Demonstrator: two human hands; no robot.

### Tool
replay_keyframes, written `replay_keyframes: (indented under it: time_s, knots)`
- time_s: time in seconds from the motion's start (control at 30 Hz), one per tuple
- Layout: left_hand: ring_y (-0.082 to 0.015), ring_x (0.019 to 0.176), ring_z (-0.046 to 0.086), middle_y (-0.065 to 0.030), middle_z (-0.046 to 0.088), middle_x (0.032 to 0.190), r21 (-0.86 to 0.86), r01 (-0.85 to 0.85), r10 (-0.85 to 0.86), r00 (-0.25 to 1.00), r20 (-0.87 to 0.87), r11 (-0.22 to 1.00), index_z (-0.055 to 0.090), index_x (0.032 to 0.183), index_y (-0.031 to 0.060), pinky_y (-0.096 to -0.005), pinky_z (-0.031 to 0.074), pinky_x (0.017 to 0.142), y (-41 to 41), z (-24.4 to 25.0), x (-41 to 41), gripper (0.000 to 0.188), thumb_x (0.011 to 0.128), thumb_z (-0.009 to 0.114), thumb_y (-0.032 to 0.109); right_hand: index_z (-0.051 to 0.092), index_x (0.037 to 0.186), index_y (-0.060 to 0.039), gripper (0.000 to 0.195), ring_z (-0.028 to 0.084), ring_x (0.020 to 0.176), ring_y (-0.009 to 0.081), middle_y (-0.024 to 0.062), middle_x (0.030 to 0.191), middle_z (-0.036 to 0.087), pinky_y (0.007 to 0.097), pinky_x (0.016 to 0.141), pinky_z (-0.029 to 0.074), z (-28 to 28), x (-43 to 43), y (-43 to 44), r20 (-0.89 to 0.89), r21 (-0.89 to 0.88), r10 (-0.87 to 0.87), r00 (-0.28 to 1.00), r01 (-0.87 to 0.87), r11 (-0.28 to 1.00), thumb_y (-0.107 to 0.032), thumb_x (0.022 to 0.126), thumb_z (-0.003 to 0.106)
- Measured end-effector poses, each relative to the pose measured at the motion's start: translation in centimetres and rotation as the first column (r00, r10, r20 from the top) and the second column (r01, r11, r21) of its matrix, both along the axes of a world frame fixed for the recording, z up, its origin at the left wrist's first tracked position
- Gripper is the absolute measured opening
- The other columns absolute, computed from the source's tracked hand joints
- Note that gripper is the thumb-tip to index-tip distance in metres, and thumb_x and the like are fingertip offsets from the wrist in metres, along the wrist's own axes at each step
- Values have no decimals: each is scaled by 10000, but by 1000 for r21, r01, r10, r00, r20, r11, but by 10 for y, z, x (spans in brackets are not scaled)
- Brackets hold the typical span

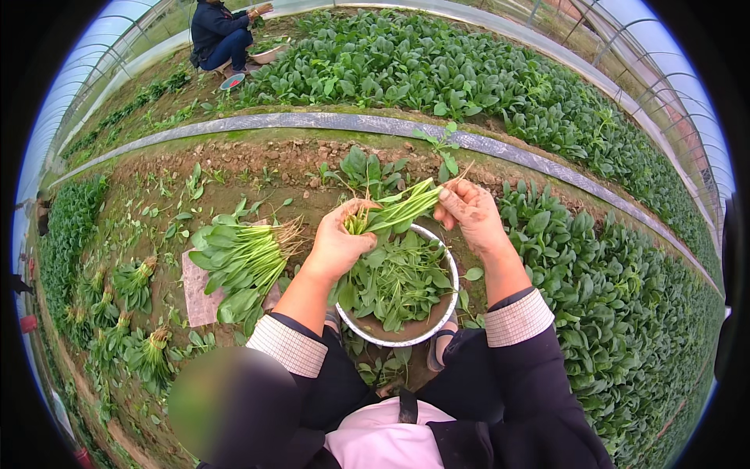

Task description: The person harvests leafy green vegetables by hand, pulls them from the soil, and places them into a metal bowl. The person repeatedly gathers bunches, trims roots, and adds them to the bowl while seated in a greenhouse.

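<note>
My left hand (345,237) is closed around a small bunch of spinach, with its cut-looking yellowish stem ends showing between thumb and fingers. From there green spinach stems (409,206) reach across to my right hand (469,211), whose thumb and fingers pinch them near the thin brown roots. Both hands are over a white-rimmed basin (452,281) between my feet. Loose spinach leaves (395,281) lie inside it. Left of my left arm, a larger pile of spinach (246,264) rests on a pinkish sheet (199,293), roots pointing right.
Several tied spinach bundles (153,352) lie on the soil at left. Dense spinach plants (609,305) grow at right. A dark strip (328,121) crosses beyond the bare soil. Farther off, another person (220,35) sits by a basin (270,54) near the far spinach bed (398,64).
</note>
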State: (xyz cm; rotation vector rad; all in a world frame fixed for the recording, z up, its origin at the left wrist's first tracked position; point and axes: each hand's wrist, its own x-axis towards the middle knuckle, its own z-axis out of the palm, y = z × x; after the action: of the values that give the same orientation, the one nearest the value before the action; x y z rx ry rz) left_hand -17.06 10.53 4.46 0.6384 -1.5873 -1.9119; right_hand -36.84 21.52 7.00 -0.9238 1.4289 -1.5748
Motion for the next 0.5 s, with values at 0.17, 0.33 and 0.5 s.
replay_keyframes:
  time_s: [0.17, 0.33, 0.5]
  knots:
    - [-55, 737, 523, 1, 590, 882, 117, 12, -14, 1000, 19, 993, 572, 1043, 7, -195, 435, 674, -3, 1, 4, 398, 669, 552, -127, 487, 716, -60, 226, 411, 465, 47, -14, 609, 504, 185, 431, 331, -3, -2, 2, -51, -25, -44, 998, 43, 999, -191, 863, 597]
    - [-74, 744, 550, 0, 599, 862, 82, -13, 12, 1000, 9, 997, 575, 1006, 4, -205, 446, 692, -5, -1, 5, 396, 634, 535, -127, 505, 711, -54, 184, 419, 516, 61, -10, 675, 512, 185, 488, 353, 5, -18, 7, -107, -227, -320, 942, 290, 930, -129, 822, 630]
    - [-64, 706, 529, 8, 586, 843, 8, 24, -24, 999, 36, 1000, 578, 1008, -2, -202, 438, 657, 0, 4, 3, 394, 636, 537, -125, 535, 760, -19, 116, 446, 641, 70, -15, 784, 447, 191, 618, 396, 1, 8, 5, -637, -293, -336, 694, 185, 938, -54, 784, 643]
